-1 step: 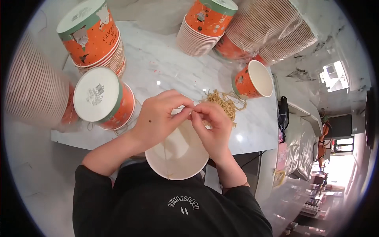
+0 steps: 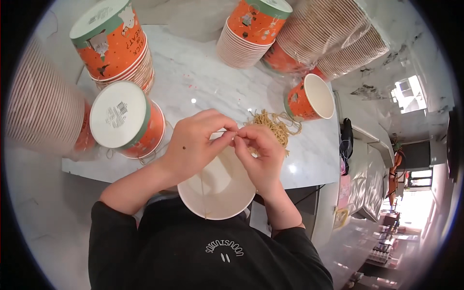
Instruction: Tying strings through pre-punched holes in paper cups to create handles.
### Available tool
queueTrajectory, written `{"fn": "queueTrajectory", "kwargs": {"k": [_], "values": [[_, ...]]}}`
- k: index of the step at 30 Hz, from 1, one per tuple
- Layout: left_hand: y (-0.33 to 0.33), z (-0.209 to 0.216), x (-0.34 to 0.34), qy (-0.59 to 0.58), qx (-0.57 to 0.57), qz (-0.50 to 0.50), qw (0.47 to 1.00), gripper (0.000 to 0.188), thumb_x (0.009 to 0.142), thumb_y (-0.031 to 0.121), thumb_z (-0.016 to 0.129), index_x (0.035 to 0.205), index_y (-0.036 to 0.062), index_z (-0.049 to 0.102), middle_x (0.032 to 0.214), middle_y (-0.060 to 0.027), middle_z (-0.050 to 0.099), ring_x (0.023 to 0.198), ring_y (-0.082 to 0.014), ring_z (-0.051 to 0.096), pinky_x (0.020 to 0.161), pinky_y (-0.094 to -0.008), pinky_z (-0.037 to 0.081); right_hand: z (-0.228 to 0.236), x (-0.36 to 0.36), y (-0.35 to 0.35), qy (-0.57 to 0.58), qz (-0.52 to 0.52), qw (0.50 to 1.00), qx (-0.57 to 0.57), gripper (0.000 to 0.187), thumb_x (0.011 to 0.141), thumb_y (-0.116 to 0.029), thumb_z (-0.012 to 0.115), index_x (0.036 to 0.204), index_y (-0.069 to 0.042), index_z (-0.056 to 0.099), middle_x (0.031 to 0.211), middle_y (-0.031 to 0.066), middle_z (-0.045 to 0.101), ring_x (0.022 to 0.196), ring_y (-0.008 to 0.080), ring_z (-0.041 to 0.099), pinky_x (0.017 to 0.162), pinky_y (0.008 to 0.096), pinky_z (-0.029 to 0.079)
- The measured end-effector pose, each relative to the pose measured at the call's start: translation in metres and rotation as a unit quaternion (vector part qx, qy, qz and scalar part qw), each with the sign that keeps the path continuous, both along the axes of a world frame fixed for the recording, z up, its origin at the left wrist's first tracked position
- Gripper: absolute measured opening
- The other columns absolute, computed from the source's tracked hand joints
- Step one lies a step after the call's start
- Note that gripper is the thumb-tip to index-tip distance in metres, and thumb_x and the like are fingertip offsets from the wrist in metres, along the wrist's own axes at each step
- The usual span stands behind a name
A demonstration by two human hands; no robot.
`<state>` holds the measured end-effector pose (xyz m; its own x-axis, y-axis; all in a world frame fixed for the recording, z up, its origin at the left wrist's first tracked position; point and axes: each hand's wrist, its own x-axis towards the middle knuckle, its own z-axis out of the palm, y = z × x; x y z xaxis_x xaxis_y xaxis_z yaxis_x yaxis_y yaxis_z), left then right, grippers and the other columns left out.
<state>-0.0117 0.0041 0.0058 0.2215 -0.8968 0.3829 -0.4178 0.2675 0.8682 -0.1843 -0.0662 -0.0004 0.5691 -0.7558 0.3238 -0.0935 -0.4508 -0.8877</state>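
White paper tub (image 2: 229, 203) — open, mouth upward. Thin cord (image 2: 203, 193): inside the tub, running toward its near rim. Left hand (image 2: 191, 142) and right hand (image 2: 264, 157): over the tub's far side, fingertips pinched together — anything between them too small to tell. Tan string heap (image 2: 276, 124): beyond the tub, rightward.

The person wears a plain black, short-sleeved fabric T-shirt (image 2: 188, 256) filling the view around six o'clock, its left sleeve (image 2: 113, 241) near eight o'clock and its right sleeve (image 2: 302, 249) near five. Both loose sleeves end around the elbows. Pale stitched-looking lettering (image 2: 224, 247) arches across the front, with two short, slanting white strokes (image 2: 225, 258) at its six o'clock.
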Motion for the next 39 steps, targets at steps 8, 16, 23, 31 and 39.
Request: {"fn": "queueTrajectory", "kwargs": {"k": [8,16,23,31,39], "values": [[-0.005,0.006,0.008,0.098,0.123,-0.056,0.986,0.01,0.09,0.002,0.072,0.099,0.0041,0.069,0.086,-0.0001,0.068,0.056,-0.0057,0.042,0.051,-0.0252,0.034,0.0,-0.01,-0.018,-0.016,0.052,0.986,0.156,0.006,0.096,0.001,0.066,0.101,0.004,0.068,0.099,0.007,0.067,0.082,0.012,0.071,0.074,0.0234,0.055],[-0.004,-0.001,0.008,0.077,0.054,-0.089,0.992,0.008,0.086,-0.002,0.073,0.09,0.004,0.069,0.104,-0.0022,0.068,0.056,-0.0003,0.04,0.054,-0.0201,0.035,0.007,-0.013,-0.02,-0.032,0.062,0.955,0.289,0.008,0.1,-0.003,0.064,0.104,0.003,0.068,0.094,0.0034,0.069,0.083,0.0084,0.068,0.075,0.0236,0.054],[-0.005,-0.007,0.007,0.078,0.069,-0.077,0.992,0.008,0.087,-0.002,0.072,0.09,0.0029,0.067,0.111,-0.0047,0.066,0.062,-0.0025,0.049,0.059,-0.0202,0.042,0.01,-0.01,-0.01,0.031,0.046,0.997,0.048,0.007,0.092,0.006,0.068,0.099,0.004,0.07,0.097,0.0071,0.068,0.084,0.0134,0.069,0.076,0.0256,0.054],[-0.007,-0.01,0.014,0.133,0.082,-0.104,0.982,0.008,0.088,-0.003,0.069,0.088,0.0027,0.064,0.108,-0.0024,0.063,0.069,-0.0012,0.047,0.063,-0.0185,0.04,0.017,-0.005,-0.003,0.081,0.023,0.993,-0.078,0.012,0.087,0.003,0.074,0.098,0.001,0.07,0.092,0.009,0.066,0.079,0.0167,0.066,0.07,0.0274,0.054],[-0.009,-0.009,0.02,0.168,0.09,-0.104,0.976,0.008,0.087,-0.004,0.068,0.087,0.0025,0.063,0.105,-0.0009,0.062,0.073,0.001,0.046,0.064,-0.0176,0.039,0.016,-0.011,-0.012,0.096,0.025,0.994,-0.052,0.01,0.088,0.001,0.074,0.098,0.0,0.071,0.091,0.0082,0.066,0.078,0.0168,0.064,0.068,0.0278,0.051]]}}
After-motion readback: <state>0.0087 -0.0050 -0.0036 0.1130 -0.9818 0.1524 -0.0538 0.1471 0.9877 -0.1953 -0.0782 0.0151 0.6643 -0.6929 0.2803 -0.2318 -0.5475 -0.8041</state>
